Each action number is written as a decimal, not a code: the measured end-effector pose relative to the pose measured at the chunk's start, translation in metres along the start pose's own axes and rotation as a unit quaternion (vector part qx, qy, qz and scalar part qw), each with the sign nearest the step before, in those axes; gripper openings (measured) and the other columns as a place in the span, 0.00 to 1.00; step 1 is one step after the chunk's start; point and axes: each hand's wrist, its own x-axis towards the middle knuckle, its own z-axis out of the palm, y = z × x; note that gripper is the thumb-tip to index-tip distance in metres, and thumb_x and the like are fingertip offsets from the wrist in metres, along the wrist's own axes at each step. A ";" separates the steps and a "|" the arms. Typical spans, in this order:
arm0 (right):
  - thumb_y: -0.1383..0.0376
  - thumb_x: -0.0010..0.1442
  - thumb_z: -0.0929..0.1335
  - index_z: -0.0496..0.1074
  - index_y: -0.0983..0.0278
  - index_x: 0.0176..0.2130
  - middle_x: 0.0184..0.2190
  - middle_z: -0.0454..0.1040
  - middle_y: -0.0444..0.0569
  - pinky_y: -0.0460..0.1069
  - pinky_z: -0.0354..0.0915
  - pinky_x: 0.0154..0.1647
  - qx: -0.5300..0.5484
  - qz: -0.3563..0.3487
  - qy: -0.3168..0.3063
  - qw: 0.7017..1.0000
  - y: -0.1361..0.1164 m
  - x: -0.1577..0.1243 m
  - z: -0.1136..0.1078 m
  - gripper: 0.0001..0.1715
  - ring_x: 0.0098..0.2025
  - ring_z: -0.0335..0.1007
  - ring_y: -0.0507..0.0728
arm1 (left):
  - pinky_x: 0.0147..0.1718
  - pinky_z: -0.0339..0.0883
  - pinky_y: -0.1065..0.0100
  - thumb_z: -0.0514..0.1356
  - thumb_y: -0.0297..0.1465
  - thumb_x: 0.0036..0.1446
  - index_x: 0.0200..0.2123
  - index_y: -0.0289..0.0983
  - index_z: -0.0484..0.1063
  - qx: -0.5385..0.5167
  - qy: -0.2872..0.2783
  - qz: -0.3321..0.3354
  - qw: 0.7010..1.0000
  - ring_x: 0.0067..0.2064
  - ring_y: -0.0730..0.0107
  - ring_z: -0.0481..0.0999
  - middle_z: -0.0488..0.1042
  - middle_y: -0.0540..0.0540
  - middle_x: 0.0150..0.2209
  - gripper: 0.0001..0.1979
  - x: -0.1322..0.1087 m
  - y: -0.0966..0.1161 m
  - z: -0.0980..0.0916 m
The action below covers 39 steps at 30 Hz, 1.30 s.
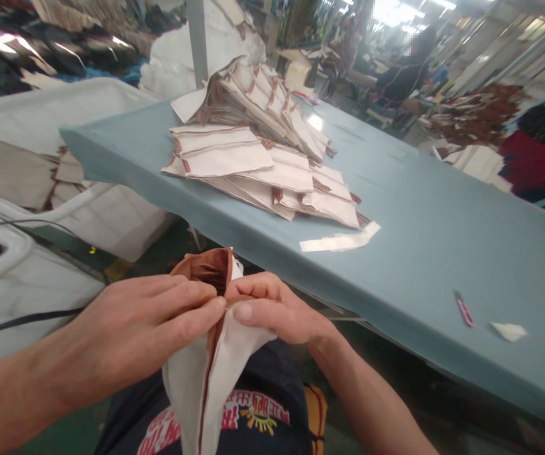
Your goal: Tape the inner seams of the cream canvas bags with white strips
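Observation:
I hold a cream fabric piece with brown trim over my lap. My left hand pinches its upper edge with the fingers closed, thumb and forefinger pressed on the seam. My right hand grips the same edge from the other side, fingers curled. The brown trimmed end sticks up between both hands, and the cream part hangs down between my knees.
A blue-grey table runs ahead of me with a spread stack of similar cream and brown pieces, a loose cream strip, a small pink label and a scrap. White bins stand left. Another person sits far back.

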 end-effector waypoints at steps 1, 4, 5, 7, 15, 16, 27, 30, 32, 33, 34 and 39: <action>0.34 0.58 0.83 0.69 0.61 0.29 0.22 0.63 0.35 0.45 0.54 0.24 0.010 -0.003 0.000 1.000 0.001 0.000 0.001 0.39 0.23 0.53 0.47 | 0.42 0.83 0.70 0.47 0.22 0.83 0.56 0.39 0.77 0.000 0.004 -0.004 1.000 0.41 0.66 0.90 0.89 0.48 0.42 0.19 -0.001 0.000 0.000; 0.35 0.58 0.83 0.67 0.60 0.26 0.21 0.63 0.37 0.46 0.54 0.23 0.039 -0.014 0.021 0.999 0.008 0.005 0.005 0.40 0.22 0.53 0.47 | 0.44 0.86 0.68 0.51 0.24 0.82 0.57 0.39 0.78 -0.030 0.012 -0.033 0.999 0.43 0.62 0.92 0.90 0.47 0.44 0.16 -0.006 0.000 0.004; 0.35 0.58 0.83 0.67 0.60 0.26 0.20 0.64 0.37 0.46 0.53 0.22 0.048 -0.016 0.031 0.998 0.012 0.007 0.006 0.40 0.21 0.53 0.47 | 0.46 0.87 0.66 0.52 0.24 0.81 0.59 0.40 0.78 -0.045 0.014 -0.044 0.998 0.45 0.60 0.92 0.90 0.45 0.47 0.16 -0.009 0.000 0.006; 0.34 0.56 0.83 0.67 0.60 0.26 0.20 0.64 0.37 0.46 0.53 0.20 0.062 -0.019 0.053 0.996 0.020 0.013 0.008 0.40 0.20 0.53 0.47 | 0.53 0.87 0.62 0.53 0.24 0.80 0.64 0.41 0.77 -0.077 0.017 -0.062 0.995 0.51 0.57 0.92 0.90 0.42 0.53 0.18 -0.017 0.000 0.011; 0.38 0.62 0.81 0.65 0.60 0.25 0.20 0.58 0.34 0.45 0.51 0.22 0.013 -0.061 0.049 0.997 0.009 0.011 0.011 0.38 0.21 0.48 0.47 | 0.62 0.77 0.69 0.57 0.24 0.80 0.68 0.42 0.73 -0.153 0.015 -0.189 0.970 0.60 0.64 0.87 0.86 0.45 0.61 0.19 -0.022 0.007 0.006; 0.41 0.63 0.81 0.64 0.60 0.25 0.20 0.57 0.34 0.45 0.50 0.22 -0.009 -0.065 0.040 0.997 0.003 0.009 0.011 0.37 0.22 0.47 0.47 | 0.58 0.78 0.71 0.57 0.26 0.81 0.66 0.42 0.74 -0.160 0.002 -0.188 0.969 0.55 0.66 0.88 0.87 0.47 0.58 0.16 -0.016 0.006 0.002; 0.56 0.71 0.77 0.74 0.62 0.29 0.24 0.65 0.38 0.47 0.54 0.27 -0.206 -0.116 -0.010 0.972 -0.037 -0.004 -0.001 0.22 0.27 0.56 0.49 | 0.33 0.64 0.71 0.49 0.34 0.88 0.38 0.42 0.73 -0.236 -0.054 -0.182 0.953 0.30 0.74 0.74 0.76 0.57 0.31 0.21 0.015 0.000 -0.014; 0.59 0.70 0.74 0.72 0.60 0.28 0.23 0.63 0.38 0.48 0.54 0.27 -0.262 -0.112 0.018 0.959 -0.039 -0.004 0.002 0.19 0.28 0.57 0.51 | 0.35 0.64 0.70 0.49 0.35 0.88 0.38 0.42 0.73 -0.234 -0.045 -0.201 0.950 0.31 0.74 0.75 0.77 0.57 0.32 0.22 0.015 0.005 -0.014; 0.63 0.67 0.71 0.67 0.58 0.27 0.23 0.63 0.39 0.49 0.53 0.27 -0.320 -0.135 0.054 0.936 -0.038 -0.003 0.006 0.16 0.27 0.56 0.51 | 0.34 0.63 0.69 0.49 0.37 0.88 0.37 0.41 0.72 -0.233 -0.043 -0.220 0.946 0.30 0.74 0.73 0.76 0.57 0.30 0.23 0.015 0.005 -0.013; 0.65 0.64 0.69 0.65 0.58 0.26 0.23 0.62 0.38 0.49 0.53 0.28 -0.346 -0.156 0.069 0.923 -0.037 -0.003 0.008 0.15 0.27 0.56 0.50 | 0.33 0.62 0.69 0.50 0.38 0.88 0.35 0.41 0.70 -0.231 -0.043 -0.228 0.945 0.29 0.74 0.71 0.74 0.57 0.29 0.23 0.015 0.003 -0.012; 0.66 0.62 0.68 0.64 0.58 0.26 0.23 0.62 0.38 0.49 0.53 0.28 -0.366 -0.176 0.082 0.910 -0.035 -0.003 0.010 0.14 0.26 0.55 0.50 | 0.31 0.60 0.69 0.51 0.39 0.88 0.34 0.41 0.69 -0.233 -0.045 -0.230 0.944 0.28 0.74 0.69 0.72 0.58 0.28 0.24 0.014 0.001 -0.010; 0.62 0.66 0.71 0.66 0.59 0.28 0.22 0.60 0.36 0.47 0.52 0.28 -0.287 -0.166 0.100 0.938 -0.025 -0.005 0.017 0.15 0.25 0.53 0.49 | 0.27 0.58 0.71 0.55 0.38 0.85 0.29 0.40 0.65 -0.295 -0.046 -0.199 0.933 0.27 0.76 0.64 0.65 0.58 0.25 0.25 0.012 -0.013 0.005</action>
